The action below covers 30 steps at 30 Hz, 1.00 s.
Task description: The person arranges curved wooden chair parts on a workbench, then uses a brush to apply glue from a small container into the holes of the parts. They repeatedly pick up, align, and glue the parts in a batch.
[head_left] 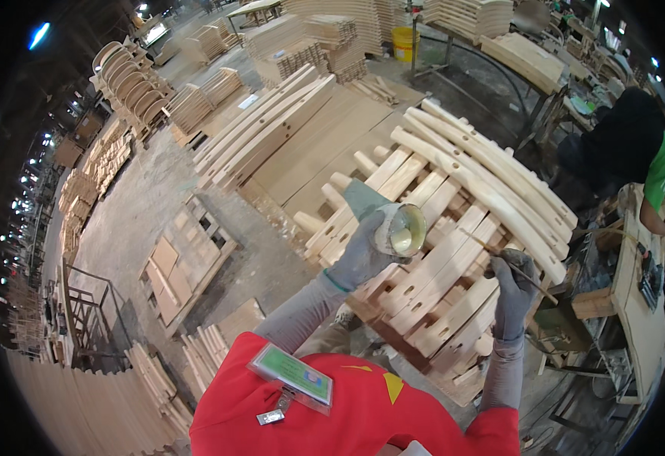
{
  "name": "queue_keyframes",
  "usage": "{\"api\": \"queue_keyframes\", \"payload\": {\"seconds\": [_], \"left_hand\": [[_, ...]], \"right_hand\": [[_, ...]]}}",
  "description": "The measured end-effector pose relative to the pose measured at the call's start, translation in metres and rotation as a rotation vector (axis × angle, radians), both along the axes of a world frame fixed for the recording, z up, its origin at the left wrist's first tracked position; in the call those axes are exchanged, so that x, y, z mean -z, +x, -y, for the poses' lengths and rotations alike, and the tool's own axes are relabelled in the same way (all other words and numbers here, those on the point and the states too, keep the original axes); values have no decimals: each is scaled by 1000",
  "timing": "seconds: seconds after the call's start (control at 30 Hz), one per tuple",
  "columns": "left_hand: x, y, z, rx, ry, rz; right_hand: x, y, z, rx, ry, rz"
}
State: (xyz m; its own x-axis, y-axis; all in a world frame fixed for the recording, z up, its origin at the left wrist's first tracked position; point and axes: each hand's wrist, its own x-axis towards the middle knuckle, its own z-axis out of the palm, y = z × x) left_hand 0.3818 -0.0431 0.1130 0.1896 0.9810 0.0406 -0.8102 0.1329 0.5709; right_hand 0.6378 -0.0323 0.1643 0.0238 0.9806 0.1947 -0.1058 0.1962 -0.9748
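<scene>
My left hand (361, 254), in a grey glove, is closed round a small round pot (416, 220) of pale, creamy stuff that looks like glue. A flat grey-green piece (363, 199) sticks up beside the pot; I cannot tell whether the same hand grips it. In my gloved right hand (513, 283) a thin stick (543, 292) is held, its tip pointing left over the wood; whether it ends in bristles is too small to tell. Below both hands lies a stack of pale wooden parts (416, 296) with slots cut near their ends.
Long curved rails (484, 178) with holes lie along the stack's right side. More rails (268, 129) rest on cardboard (321, 144) ahead. A pallet (188, 262) stands on the floor at left. To the right, a co-worker (625, 144) is beside a workbench (636, 304). A yellow bucket (404, 44) stands far off.
</scene>
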Motion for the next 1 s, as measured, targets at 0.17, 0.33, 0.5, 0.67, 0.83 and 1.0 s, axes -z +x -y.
{"api": "queue_keyframes", "payload": {"seconds": [0.17, 0.33, 0.5, 0.67, 0.83, 1.0], "left_hand": [[-24, -46, 51, -65, 77, -184], [-33, -108, 68, -130, 5, -246], [-33, -212, 88, -205, -100, -275], [-32, -326, 98, -163, -111, -254], [-29, -435, 80, -281, -103, -161], [-39, -542, 22, -430, -66, -112]], "right_hand": [[-3, -77, 29, -181, 101, -53], [-7, -157, 22, -269, 608, 507], [-12, -259, 26, -474, 614, 489], [-21, -351, 24, -644, 660, 686], [-11, -403, 6, -484, 550, 534], [23, -425, -34, -255, 42, 282]]}}
